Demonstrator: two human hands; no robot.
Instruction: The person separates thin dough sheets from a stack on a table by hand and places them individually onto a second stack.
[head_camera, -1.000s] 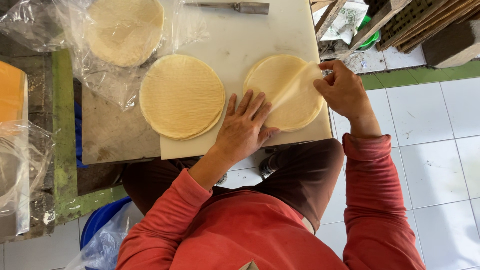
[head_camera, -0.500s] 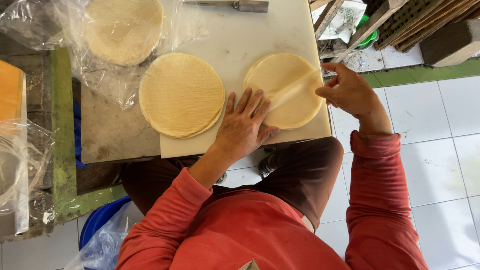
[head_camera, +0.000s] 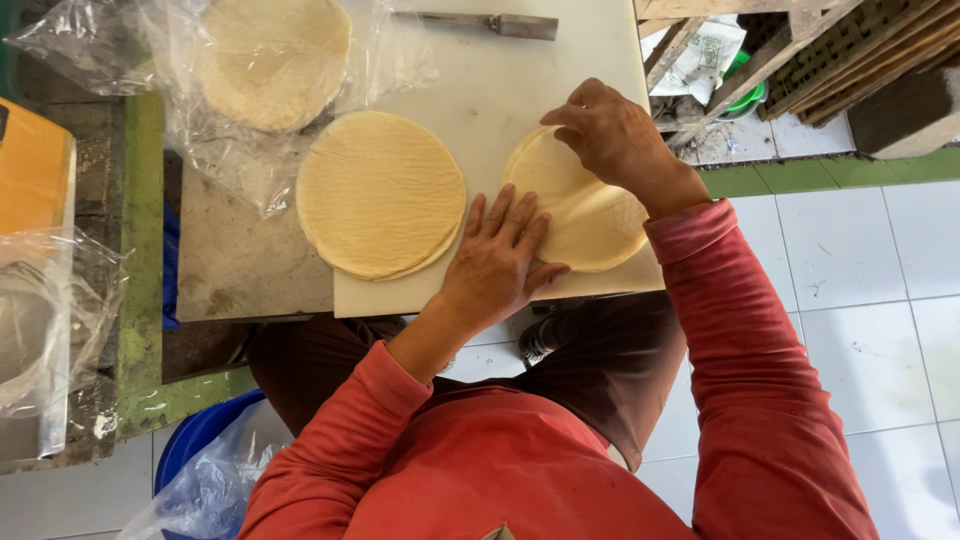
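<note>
On a white cutting board (head_camera: 470, 80) over tiled floor, the left hand (head_camera: 497, 262) presses spread fingers flat on a thin round wrapper (head_camera: 590, 215); the right hand (head_camera: 612, 135), fingers curled, pinches its far edge. A wrapper stack (head_camera: 380, 193) lies left of it.

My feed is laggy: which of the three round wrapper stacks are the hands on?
The rightmost stack on the white board. Both the left hand and right hand rest on it; the middle stack and bagged stack are untouched.

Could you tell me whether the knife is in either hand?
No, the knife lies untouched at the board's far edge.
</note>
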